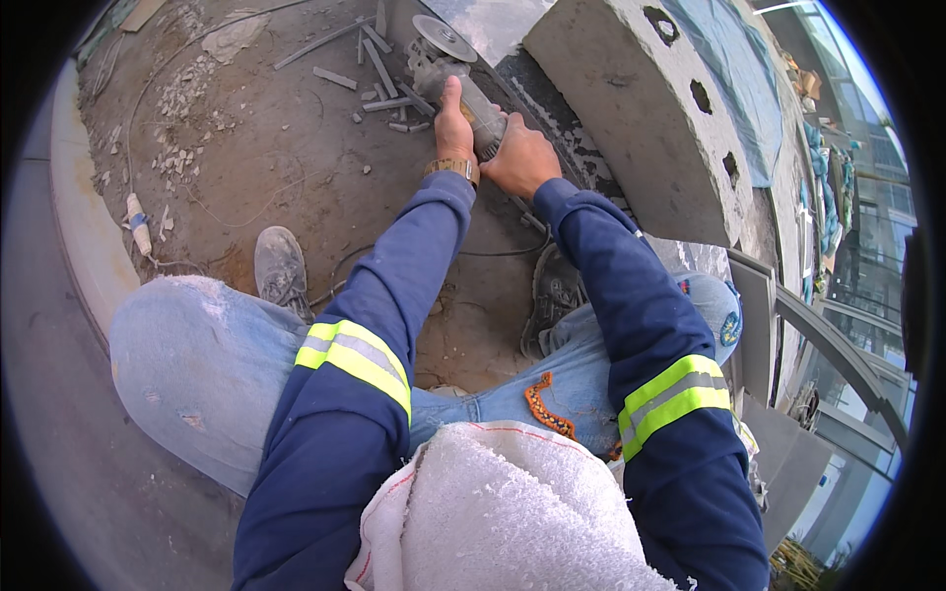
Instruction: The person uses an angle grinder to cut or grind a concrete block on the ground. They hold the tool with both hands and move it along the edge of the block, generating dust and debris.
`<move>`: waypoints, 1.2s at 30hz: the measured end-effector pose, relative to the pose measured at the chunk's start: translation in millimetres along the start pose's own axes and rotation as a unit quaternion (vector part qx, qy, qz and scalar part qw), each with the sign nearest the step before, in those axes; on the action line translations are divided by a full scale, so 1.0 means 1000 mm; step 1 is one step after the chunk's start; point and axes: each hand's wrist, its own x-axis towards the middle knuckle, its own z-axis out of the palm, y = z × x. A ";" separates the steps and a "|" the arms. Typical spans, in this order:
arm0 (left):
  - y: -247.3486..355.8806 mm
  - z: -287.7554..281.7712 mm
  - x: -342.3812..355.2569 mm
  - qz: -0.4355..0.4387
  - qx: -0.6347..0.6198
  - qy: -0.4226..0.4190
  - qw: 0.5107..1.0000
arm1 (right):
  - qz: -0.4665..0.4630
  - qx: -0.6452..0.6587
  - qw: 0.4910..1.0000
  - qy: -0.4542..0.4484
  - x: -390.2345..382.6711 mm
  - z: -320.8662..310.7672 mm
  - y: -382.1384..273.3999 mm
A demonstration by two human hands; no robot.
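Both my hands hold a dusty angle grinder (pixel 482 116) out in front of me, over the ground at the top of the view. My left hand (pixel 455 131) wraps its body near the head, thumb up along the side. Behind it, my right hand (pixel 522 158) grips the rear end of the body. The round cutting disc (pixel 443 38) faces up at the far end, beside a long dark edge. Several cut grey strips (pixel 379 69) lie just left of the grinder's head. I cannot tell whether the disc spins.
A concrete block (pixel 631 108) with holes stands at the right, with a blue sheet (pixel 739 79) over it. Rubble (pixel 182 103) and a cable with a white connector (pixel 139 225) lie at the left. A cord (pixel 493 253) runs between my shoes.
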 end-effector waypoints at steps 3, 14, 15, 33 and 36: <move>0.000 0.000 -0.002 0.000 0.000 0.008 1.000 | 0.000 0.001 1.000 -0.003 0.000 0.001 0.000; -0.005 -0.001 -0.002 -0.005 -0.006 0.010 1.000 | -0.003 0.008 1.000 0.000 -0.006 0.001 0.004; -0.006 -0.002 -0.002 -0.003 -0.005 0.007 1.000 | -0.004 0.008 1.000 -0.001 -0.006 0.001 0.004; -0.012 -0.003 -0.010 -0.011 -0.007 0.012 1.000 | 0.002 0.013 1.000 -0.005 -0.015 0.001 0.009; -0.008 0.002 -0.018 -0.025 0.002 0.013 1.000 | 0.009 0.009 1.000 -0.005 -0.015 0.002 0.013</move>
